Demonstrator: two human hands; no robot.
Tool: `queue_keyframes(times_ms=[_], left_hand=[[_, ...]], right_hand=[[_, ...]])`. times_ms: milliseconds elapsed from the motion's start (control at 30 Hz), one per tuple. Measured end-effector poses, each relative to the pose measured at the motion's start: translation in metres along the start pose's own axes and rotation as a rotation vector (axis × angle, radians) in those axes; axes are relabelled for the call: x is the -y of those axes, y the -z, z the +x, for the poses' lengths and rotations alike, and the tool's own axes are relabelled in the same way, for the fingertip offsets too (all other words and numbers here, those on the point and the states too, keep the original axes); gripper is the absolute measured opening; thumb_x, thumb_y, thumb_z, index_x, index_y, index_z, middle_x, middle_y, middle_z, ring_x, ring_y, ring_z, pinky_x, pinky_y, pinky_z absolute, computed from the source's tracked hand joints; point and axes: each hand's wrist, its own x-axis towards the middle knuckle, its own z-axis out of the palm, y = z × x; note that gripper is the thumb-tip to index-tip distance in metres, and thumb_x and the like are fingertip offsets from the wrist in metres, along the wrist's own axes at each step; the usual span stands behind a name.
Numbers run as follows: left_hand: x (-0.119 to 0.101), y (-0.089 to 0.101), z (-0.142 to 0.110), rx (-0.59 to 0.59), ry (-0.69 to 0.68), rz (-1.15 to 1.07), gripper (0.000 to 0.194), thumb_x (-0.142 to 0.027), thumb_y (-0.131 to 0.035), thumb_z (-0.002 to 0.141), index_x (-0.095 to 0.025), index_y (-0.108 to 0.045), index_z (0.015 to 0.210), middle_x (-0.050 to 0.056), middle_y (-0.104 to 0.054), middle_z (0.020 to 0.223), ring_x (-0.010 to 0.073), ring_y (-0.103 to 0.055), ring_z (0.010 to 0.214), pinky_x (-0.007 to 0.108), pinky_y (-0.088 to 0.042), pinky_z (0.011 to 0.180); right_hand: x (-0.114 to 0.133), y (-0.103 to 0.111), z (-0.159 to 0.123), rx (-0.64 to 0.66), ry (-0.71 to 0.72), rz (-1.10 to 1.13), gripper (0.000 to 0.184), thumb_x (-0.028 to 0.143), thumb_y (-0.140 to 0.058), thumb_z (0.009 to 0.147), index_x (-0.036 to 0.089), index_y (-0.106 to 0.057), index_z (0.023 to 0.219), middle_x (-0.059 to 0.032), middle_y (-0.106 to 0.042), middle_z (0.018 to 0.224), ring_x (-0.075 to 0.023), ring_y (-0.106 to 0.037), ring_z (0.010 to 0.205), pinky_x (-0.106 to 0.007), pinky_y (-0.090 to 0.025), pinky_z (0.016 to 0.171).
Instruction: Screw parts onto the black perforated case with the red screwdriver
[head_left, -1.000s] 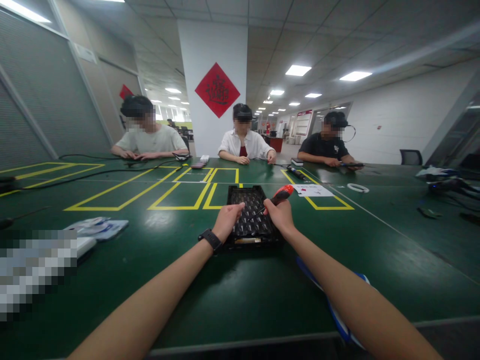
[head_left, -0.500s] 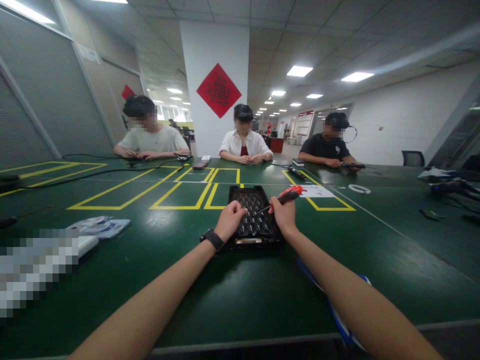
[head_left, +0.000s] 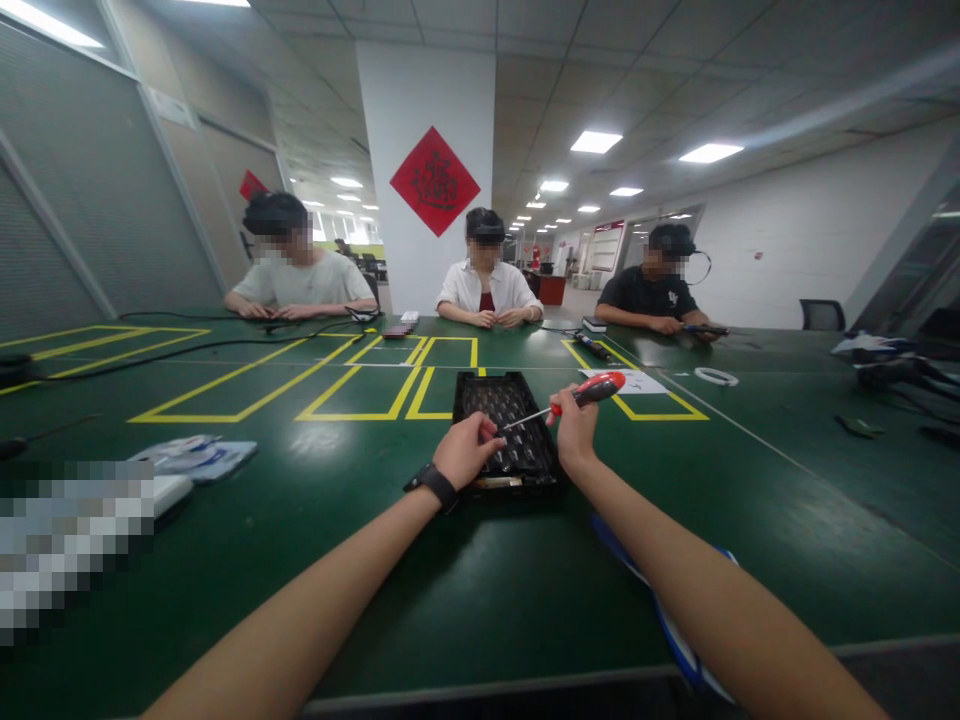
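A red and black screwdriver (head_left: 598, 387) is gripped in my right hand (head_left: 574, 428), its thin shaft pointing left and down over a black tray (head_left: 517, 455). Rows of small dark pockets with shiny bits fill the tray, which lies flat on the green table (head_left: 420, 600). My left hand (head_left: 469, 448), with a black watch at the wrist, is over the tray's left side. Its thumb and fingertips are pinched together close to the screwdriver's tip. Whatever sits between them is too small to make out.
Left lie a plastic packet (head_left: 199, 457) and a blurred-out white object (head_left: 75, 540). A blue and white item (head_left: 679, 625) is partly under my right forearm. Beyond the tray are a paper sheet (head_left: 626, 382), a white ring (head_left: 715, 376) and yellow tape outlines. Three people sit across the table.
My right hand has moved right with the screwdriver, whose shaft now shows more fully. My left hand has shifted right and slightly down, toward the screwdriver's tip. The tray has stayed in place.
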Motion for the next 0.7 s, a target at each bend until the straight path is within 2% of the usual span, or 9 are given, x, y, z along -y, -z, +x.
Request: queue_keyframes(times_ms=[333, 700], left_hand=[[0.0004, -0.0002, 0.0021, 0.013, 0.032, -0.036, 0.011, -0.013, -0.059, 0.068, -0.017, -0.058, 0.078, 0.0, -0.061, 0.07, 0.0118, -0.054, 0.063, 0.023, -0.04, 0.059], [-0.0032, 0.0013, 0.0017, -0.004, -0.015, -0.049, 0.015, -0.009, -0.056, 0.068, -0.016, -0.058, 0.081, -0.002, -0.058, 0.069, 0.0093, -0.05, 0.059, 0.02, -0.038, 0.056]], right_hand=[[0.0009, -0.0002, -0.0008, 0.009, -0.002, 0.028, 0.017, 0.019, -0.047, 0.069, 0.019, -0.037, 0.056, 0.0075, -0.04, 0.043, -0.0055, -0.038, 0.036, -0.02, -0.03, 0.04], [0.0004, 0.0002, -0.0013, 0.029, 0.021, 0.067, 0.017, 0.015, -0.047, 0.07, 0.018, -0.038, 0.056, 0.0073, -0.041, 0.043, -0.0051, -0.038, 0.036, -0.02, -0.028, 0.041]])
